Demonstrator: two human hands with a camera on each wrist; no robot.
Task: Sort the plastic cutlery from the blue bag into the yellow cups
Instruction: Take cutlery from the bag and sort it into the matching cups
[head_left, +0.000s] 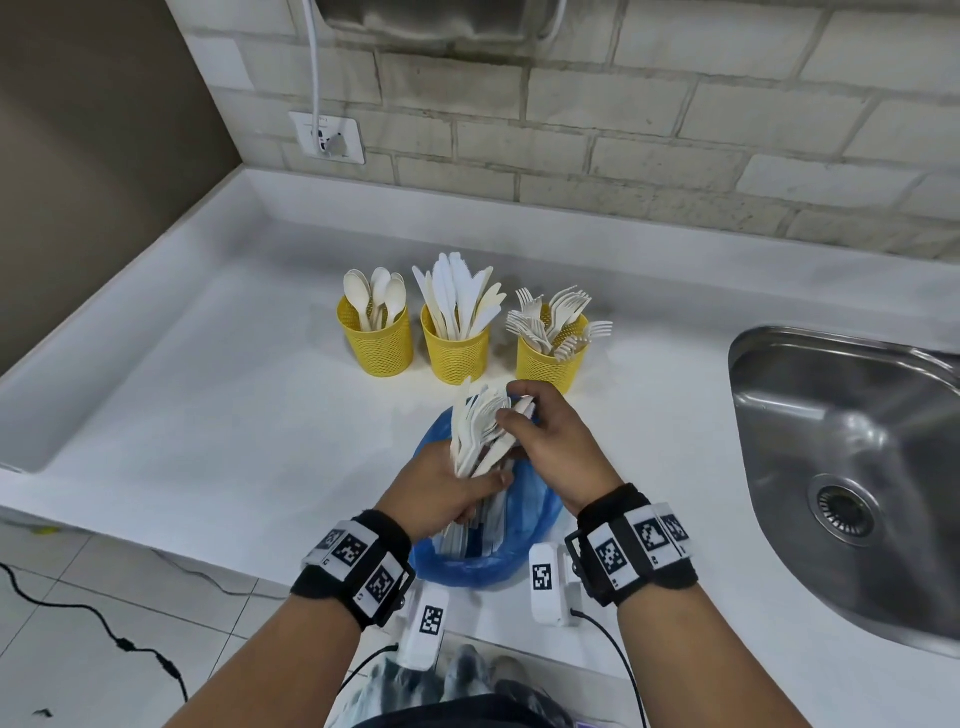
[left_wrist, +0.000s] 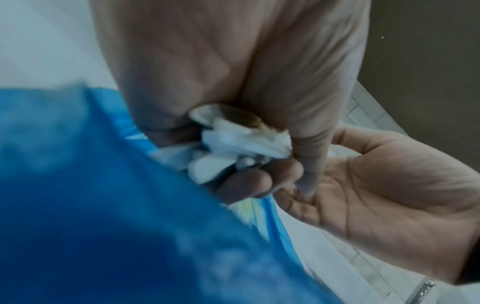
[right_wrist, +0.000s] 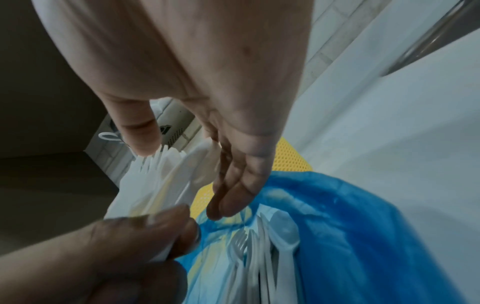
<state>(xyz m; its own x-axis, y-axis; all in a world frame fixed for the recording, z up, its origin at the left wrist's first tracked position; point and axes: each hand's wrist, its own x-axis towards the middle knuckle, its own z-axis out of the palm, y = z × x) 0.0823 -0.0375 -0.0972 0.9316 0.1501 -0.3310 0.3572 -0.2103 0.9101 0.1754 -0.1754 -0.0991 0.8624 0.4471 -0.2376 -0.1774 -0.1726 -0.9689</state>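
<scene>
Three yellow mesh cups stand in a row on the white counter (head_left: 208, 415): one with spoons (head_left: 375, 340), one with knives (head_left: 456, 353), one with forks (head_left: 551, 364). In front of them lies the blue bag (head_left: 530, 525), open, with more white cutlery (right_wrist: 280, 236) inside. My left hand (head_left: 467, 488) grips a bundle of white cutlery (head_left: 475, 431) upright above the bag. My right hand (head_left: 519, 410) reaches over the bundle's top and pinches its tips between thumb and fingers. In the left wrist view the handle ends (left_wrist: 241, 139) stick out of my fist.
A steel sink (head_left: 852, 467) is set into the counter at the right. The brick wall with a socket and plug (head_left: 327, 137) runs behind the cups. A raised ledge borders the counter on the left. Cables lie on the tiled floor at lower left.
</scene>
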